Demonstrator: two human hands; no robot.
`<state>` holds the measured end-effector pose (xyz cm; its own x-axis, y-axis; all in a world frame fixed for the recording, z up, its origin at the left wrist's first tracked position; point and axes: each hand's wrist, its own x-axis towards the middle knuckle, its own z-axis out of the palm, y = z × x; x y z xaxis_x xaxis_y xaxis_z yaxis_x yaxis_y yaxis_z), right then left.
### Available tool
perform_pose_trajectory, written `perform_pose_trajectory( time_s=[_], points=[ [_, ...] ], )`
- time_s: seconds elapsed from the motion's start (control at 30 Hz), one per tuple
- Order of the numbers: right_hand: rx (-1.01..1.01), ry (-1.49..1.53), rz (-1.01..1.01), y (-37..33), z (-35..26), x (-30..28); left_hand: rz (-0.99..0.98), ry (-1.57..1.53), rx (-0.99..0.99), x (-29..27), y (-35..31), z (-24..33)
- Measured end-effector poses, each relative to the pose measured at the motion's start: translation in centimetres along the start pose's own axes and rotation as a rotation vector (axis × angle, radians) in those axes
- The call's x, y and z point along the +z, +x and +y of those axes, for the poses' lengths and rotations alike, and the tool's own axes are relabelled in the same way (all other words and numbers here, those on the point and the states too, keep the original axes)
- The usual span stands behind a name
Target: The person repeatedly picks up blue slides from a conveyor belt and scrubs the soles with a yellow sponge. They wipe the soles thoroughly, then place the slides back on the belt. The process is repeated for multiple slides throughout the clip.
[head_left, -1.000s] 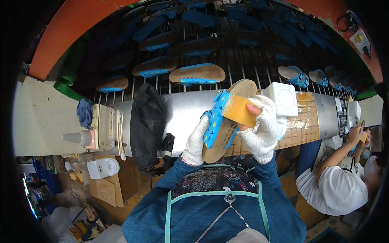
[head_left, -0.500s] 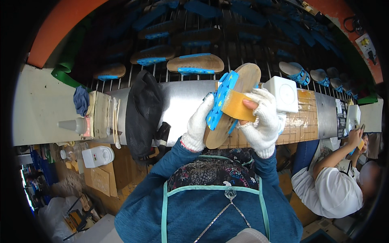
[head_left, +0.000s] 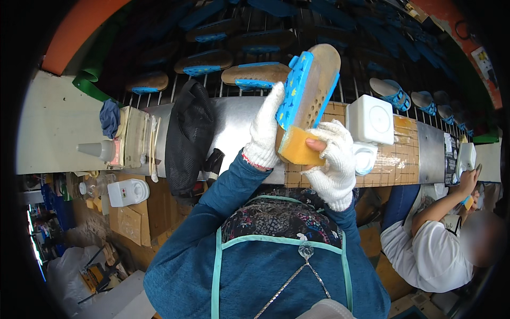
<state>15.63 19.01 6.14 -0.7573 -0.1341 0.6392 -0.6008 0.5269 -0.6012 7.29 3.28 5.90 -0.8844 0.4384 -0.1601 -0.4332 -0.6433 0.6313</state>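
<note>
My left hand [head_left: 264,127], in a white knit glove, grips a sandal [head_left: 323,66] along its left edge. The sandal has a brown footbed and a blue patterned strap [head_left: 297,87], laid open to both sides. It tilts up and away from me, with rows of holes along its right side. In my right hand [head_left: 334,165], gloved with bare fingertips showing, is a yellow sponge [head_left: 300,148], pinched between thumb and fingers. The sponge lies against the sandal's near end and covers part of it.
A metal rack beyond the bench holds several sandals [head_left: 257,74]. Right of my hands stand a white container [head_left: 371,119] and an open white bottle [head_left: 364,159] on taped cardboard [head_left: 409,154]. A black mesh bag [head_left: 186,143] lies left. A co-worker [head_left: 425,250] sits at right.
The sandal has moved up and away from me and turned, showing its holes. The sponge has gone from the blue strap down to the near end. The open white bottle has come into sight.
</note>
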Motion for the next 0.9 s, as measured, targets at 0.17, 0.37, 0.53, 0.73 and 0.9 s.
perform_pose_trajectory(
  time_s=[0.17,0.37,0.53,0.73,0.9],
  points=[
    [0.225,0.210,0.127,-1.0,-0.9,1.7,0.057,0.004,0.237,0.7,0.3,-0.1],
    [0.412,0.469,0.210,-2.3,-1.5,3.2,0.176,0.100,0.558,-0.3,0.8,-1.4],
    [0.388,0.599,0.260,-1.3,-1.2,3.6,0.129,-0.099,0.470,-1.5,0.5,-1.5],
    [0.059,-0.066,0.214,0.0,-1.0,4.1,0.205,-0.163,0.463,-2.0,0.7,0.0],
    [0.137,-0.059,0.284,-0.1,-1.4,4.9,0.106,-0.256,0.482,-2.8,0.3,1.2]
  ],
)
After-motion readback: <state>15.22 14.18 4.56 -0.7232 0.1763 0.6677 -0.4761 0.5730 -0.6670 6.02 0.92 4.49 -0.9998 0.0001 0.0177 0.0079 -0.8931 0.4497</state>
